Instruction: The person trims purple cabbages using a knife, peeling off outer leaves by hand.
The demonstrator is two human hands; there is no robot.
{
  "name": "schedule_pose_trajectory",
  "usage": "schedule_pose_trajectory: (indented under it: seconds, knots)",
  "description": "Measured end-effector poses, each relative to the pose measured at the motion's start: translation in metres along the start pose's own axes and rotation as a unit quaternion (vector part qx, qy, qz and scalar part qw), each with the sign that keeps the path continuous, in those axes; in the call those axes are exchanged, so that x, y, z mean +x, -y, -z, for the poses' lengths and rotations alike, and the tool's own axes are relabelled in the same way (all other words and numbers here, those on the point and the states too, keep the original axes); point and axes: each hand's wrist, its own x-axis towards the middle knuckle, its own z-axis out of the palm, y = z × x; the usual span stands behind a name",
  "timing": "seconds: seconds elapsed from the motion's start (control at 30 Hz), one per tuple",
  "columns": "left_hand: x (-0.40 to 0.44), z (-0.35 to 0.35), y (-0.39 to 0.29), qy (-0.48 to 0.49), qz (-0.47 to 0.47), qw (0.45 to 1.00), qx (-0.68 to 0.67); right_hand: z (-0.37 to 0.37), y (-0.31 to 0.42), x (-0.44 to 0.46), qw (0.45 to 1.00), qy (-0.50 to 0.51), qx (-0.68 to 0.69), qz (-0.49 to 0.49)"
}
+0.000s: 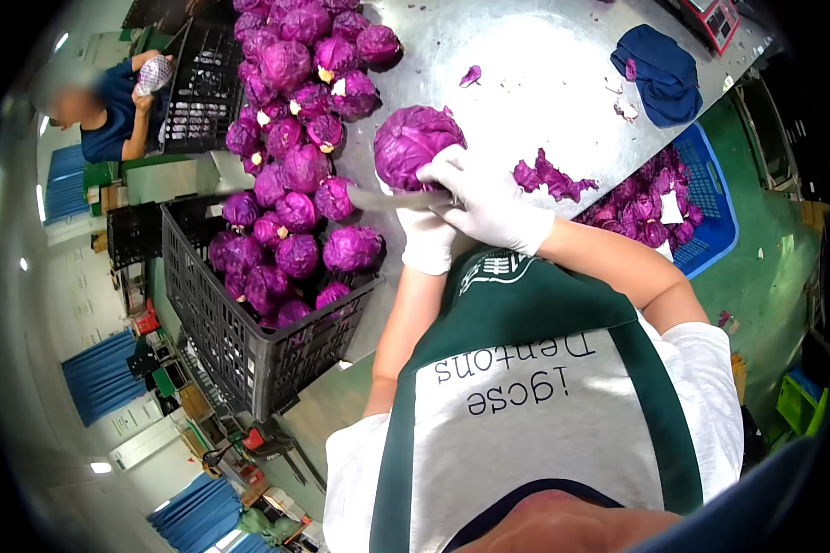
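Note:
A large red cabbage (419,146) is held just above the metal table. My gloved left hand (427,241) is closed at its near underside, with most of its fingers hidden behind the knife and my other hand. My gloved right hand (492,201) is wrapped round the handle of a knife, and its fingers touch the cabbage's near side. The knife's blade (389,200) points left across the cabbage's lower edge and looks slightly blurred. Loose purple leaves (555,178) lie on the table to the right of my right hand.
Many red cabbages (286,64) are piled on the metal table (516,55), beside a black crate (277,364) of more. A blue basket (719,198) holds trimmed leaves. A dark blue cloth (659,74) and a red scale (715,23) lie right. Another person (111,111) works far left.

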Motion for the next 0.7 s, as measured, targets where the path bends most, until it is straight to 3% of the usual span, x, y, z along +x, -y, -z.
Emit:
schedule_pose_trajectory:
  seconds: [0.03,0.1,0.13,0.17,0.2,0.23,0.27,0.3,0.37,0.4,0.5,0.6,0.67,0.7]
  knots:
    - [0.0,0.004,-0.001,0.007,0.011,0.998,-0.059,-0.004,-0.004,-0.001,1.0,0.022,0.003,-0.011]
    - [-0.002,0.003,-0.004,-0.02,-0.048,0.99,0.129,-0.004,-0.008,-0.007,0.999,-0.013,0.028,0.018]
    - [-0.003,-0.001,-0.005,-0.042,-0.073,0.972,0.221,-0.004,-0.011,-0.013,0.995,-0.003,0.099,-0.014]
    - [-0.001,-0.005,-0.009,-0.07,-0.016,0.985,-0.157,-0.003,-0.016,-0.022,0.984,0.009,0.171,-0.046]
    - [0.0,-0.023,-0.005,-0.119,-0.016,0.957,-0.263,0.004,-0.025,-0.031,0.985,0.009,0.164,-0.06]
    - [0.0,-0.025,-0.006,-0.071,0.003,0.953,-0.293,0.015,-0.031,-0.04,0.972,-0.001,0.22,-0.086]
    - [-0.005,-0.024,-0.01,-0.059,0.025,0.944,-0.324,0.029,-0.049,-0.053,0.948,0.082,0.228,-0.206]
    - [-0.01,-0.023,-0.015,-0.048,0.045,0.933,-0.353,0.053,-0.041,-0.056,0.887,0.08,0.29,-0.351]
    - [-0.02,-0.018,-0.026,0.006,0.052,0.952,-0.303,0.089,-0.072,-0.076,0.876,0.166,0.252,-0.376]
    - [-0.026,-0.014,-0.031,0.031,0.057,0.958,-0.278,0.102,-0.074,-0.083,0.93,0.145,0.152,-0.303]
    - [-0.036,-0.001,-0.038,0.068,0.077,0.974,-0.203,0.123,-0.081,-0.102,0.893,0.121,0.132,-0.413]
    - [-0.048,0.047,-0.044,-0.023,0.039,0.995,-0.091,0.116,-0.077,-0.103,0.895,0.1,0.184,-0.393]
    - [-0.045,0.062,-0.046,-0.071,0.007,0.996,-0.056,0.107,-0.038,-0.071,0.879,0.095,0.287,-0.369]
    - [-0.042,0.038,-0.04,-0.073,-0.01,0.996,-0.04,0.103,-0.026,-0.06,0.862,0.108,0.32,-0.378]
